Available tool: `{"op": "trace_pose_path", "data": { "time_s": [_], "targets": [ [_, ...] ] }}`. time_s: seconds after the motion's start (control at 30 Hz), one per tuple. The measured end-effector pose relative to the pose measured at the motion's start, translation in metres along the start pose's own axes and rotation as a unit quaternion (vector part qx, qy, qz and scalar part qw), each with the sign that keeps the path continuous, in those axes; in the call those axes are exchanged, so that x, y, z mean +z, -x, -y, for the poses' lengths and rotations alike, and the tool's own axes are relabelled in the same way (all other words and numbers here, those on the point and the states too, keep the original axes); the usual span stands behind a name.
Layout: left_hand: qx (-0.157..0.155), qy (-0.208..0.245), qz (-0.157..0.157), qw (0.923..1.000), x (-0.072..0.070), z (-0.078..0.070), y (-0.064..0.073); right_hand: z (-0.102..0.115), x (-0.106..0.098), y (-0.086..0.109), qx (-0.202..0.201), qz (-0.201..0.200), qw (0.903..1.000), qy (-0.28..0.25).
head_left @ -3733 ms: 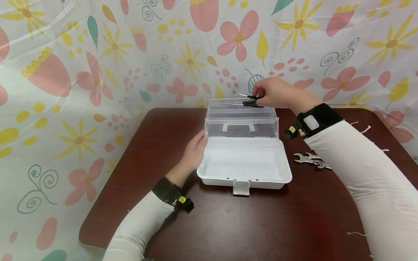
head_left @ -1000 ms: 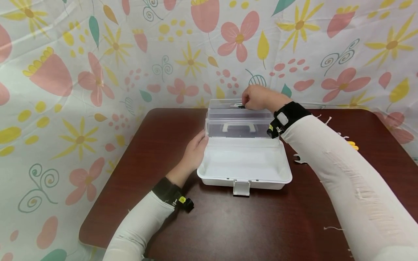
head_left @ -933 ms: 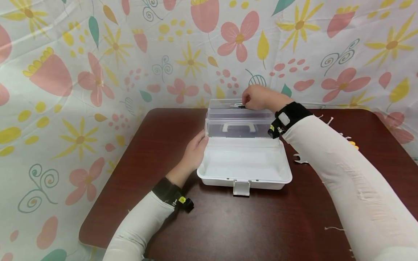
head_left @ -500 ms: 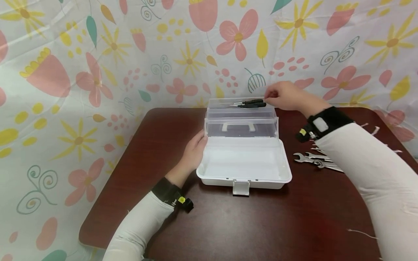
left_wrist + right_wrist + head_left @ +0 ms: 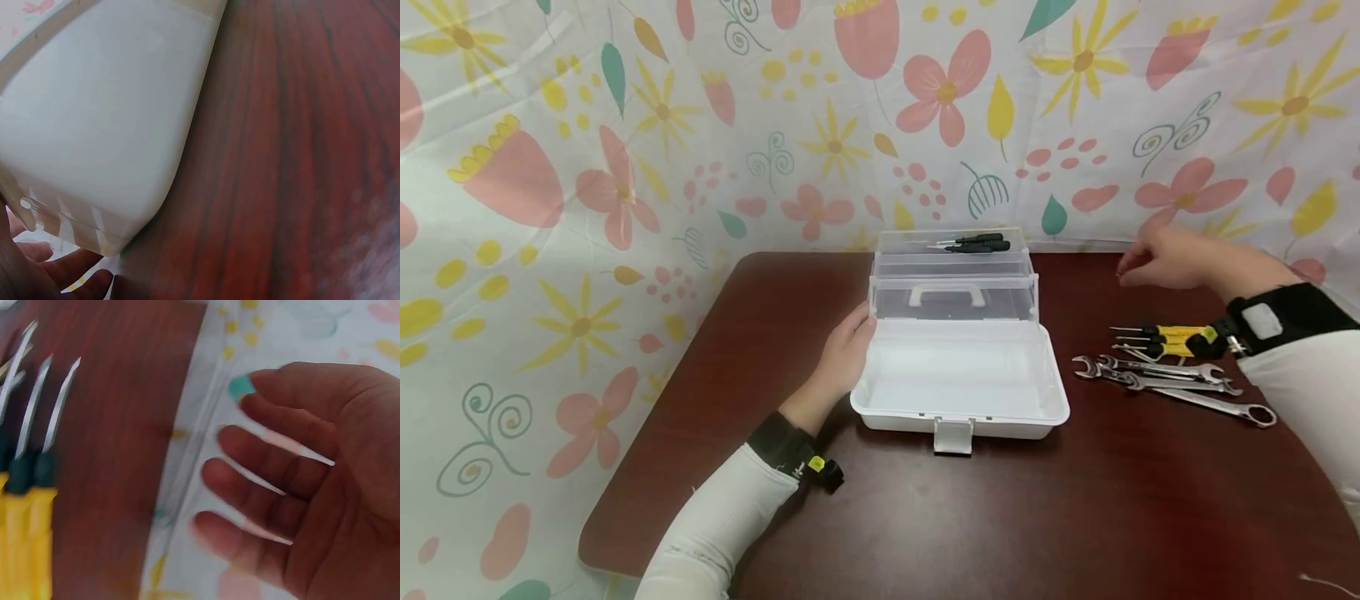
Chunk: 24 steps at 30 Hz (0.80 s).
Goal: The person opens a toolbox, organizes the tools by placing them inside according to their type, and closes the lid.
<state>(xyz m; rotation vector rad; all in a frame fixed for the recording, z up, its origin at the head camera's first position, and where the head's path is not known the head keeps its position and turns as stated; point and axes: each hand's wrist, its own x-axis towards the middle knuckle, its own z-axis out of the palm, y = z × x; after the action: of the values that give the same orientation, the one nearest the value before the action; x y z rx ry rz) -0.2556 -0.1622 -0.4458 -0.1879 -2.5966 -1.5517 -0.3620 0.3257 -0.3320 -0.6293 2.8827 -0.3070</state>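
Note:
A white toolbox (image 5: pixel 958 423) stands raised open in the middle, its clear lid and trays folded up behind. My left hand (image 5: pixel 842 350) holds the box's rear left side; in the left wrist view its fingers (image 5: pixel 72 265) bend round behind the box's back corner. Black-handled screwdrivers (image 5: pixel 981 243) lie in the clear upper tray (image 5: pixel 898 243). My right hand (image 5: pixel 1176 257) hovers at the right over the table's back, holding nothing; in the right wrist view its fingers are spread and slightly bent. Nearest to it are yellow-handled screwdrivers (image 5: pixel 1172 335), points facing left.
Several metal wrenches (image 5: pixel 1198 400) lie just in front of the yellow-handled screwdrivers, right of the toolbox. The toolbox latch (image 5: pixel 953 437) hangs toward the front. A flowered cloth (image 5: pixel 700 125) hangs behind the dark red table (image 5: pixel 985 525).
My right hand has let go of the black-handled screwdrivers in the upper tray and moved right, uncovering the yellow-handled screwdrivers and wrenches. My left hand has stayed on the toolbox.

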Motion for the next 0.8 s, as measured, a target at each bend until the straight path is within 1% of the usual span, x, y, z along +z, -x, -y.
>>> {"op": "trace_pose_path", "data": {
  "time_s": [0.07, 0.17, 0.3, 0.37, 0.57, 0.8],
  "targets": [
    [0.000, -0.001, 0.001, 1.0000, 0.000, 0.000, 0.001, -0.013, 0.006, 0.009, 0.025, 0.024, 0.9993, -0.016],
    [0.003, 0.001, 0.000, 1.0000, 0.000, 0.000, 0.001, -0.031, 0.014, 0.019, 0.053, 0.034, 0.9978, -0.018],
    [0.004, 0.006, -0.002, 1.0000, 0.000, -0.001, 0.002, -0.049, 0.027, 0.025, 0.056, 0.034, 0.9975, -0.028],
    [0.002, 0.005, -0.002, 1.0000, 0.000, -0.001, 0.001, -0.056, 0.033, 0.027, 0.058, 0.046, 0.9959, -0.051],
    [0.004, 0.005, -0.003, 1.0000, 0.000, -0.001, 0.001, -0.066, 0.045, 0.027, 0.067, 0.073, 0.9914, -0.085],
    [0.002, 0.002, -0.003, 1.0000, 0.001, 0.001, -0.001, -0.061, 0.055, 0.025, 0.083, 0.088, 0.9841, -0.130]
  ]
}}
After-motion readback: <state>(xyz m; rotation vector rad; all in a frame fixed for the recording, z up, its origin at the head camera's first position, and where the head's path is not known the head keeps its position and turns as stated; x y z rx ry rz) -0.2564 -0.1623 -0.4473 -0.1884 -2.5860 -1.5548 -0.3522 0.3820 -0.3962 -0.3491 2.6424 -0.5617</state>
